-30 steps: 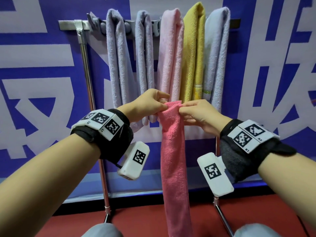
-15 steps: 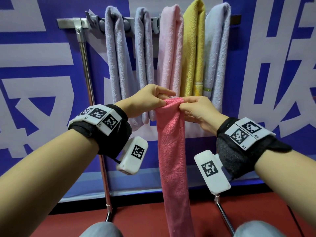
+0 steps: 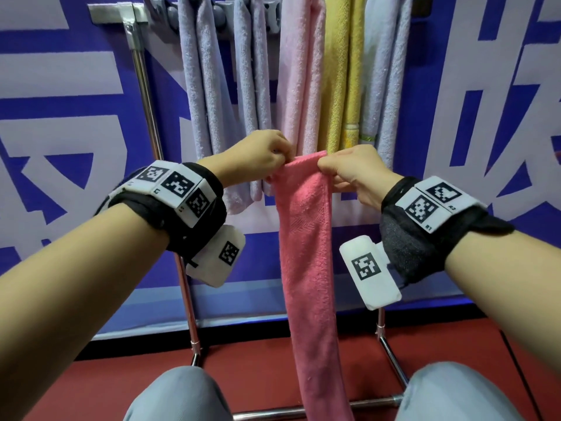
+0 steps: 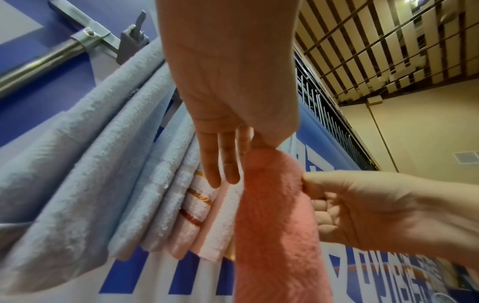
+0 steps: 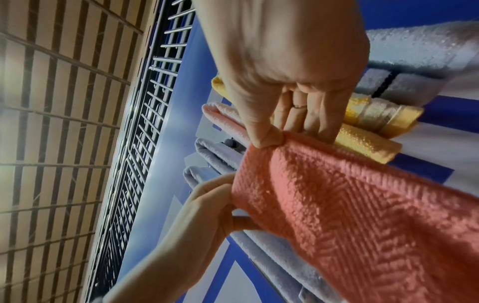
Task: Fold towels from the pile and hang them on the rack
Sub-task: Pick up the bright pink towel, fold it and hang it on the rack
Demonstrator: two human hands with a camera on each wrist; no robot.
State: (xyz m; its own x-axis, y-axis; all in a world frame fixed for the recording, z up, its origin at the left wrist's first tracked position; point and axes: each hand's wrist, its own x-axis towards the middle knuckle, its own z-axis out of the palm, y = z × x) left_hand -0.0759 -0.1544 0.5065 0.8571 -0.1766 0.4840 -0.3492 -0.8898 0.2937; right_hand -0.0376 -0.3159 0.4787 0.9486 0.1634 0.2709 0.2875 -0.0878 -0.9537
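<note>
A long coral-pink towel (image 3: 306, 238), folded into a narrow strip, hangs down from both hands in front of the rack. My left hand (image 3: 258, 161) pinches its top left corner and my right hand (image 3: 349, 170) pinches the top right corner. In the left wrist view the thumb presses the coral towel (image 4: 274, 215) while two fingers (image 4: 220, 164) point down beside it. In the right wrist view thumb and fingers pinch the coral towel's (image 5: 350, 205) edge. The metal rack bar (image 3: 112, 16) runs across the top, holding several towels.
On the rack hang two lavender towels (image 3: 197, 86), a pale pink towel (image 3: 300, 80), a yellow towel (image 3: 340, 80) and a light blue towel (image 3: 385, 71). A blue and white banner (image 3: 60, 117) stands behind. The rack's legs (image 3: 185, 284) stand on red floor. My knees (image 3: 179, 396) are below.
Both hands have shifted slightly lower in view with the towel's top edge. My left fingers have curled tighter on the corner. The view has moved closer to the rack.
</note>
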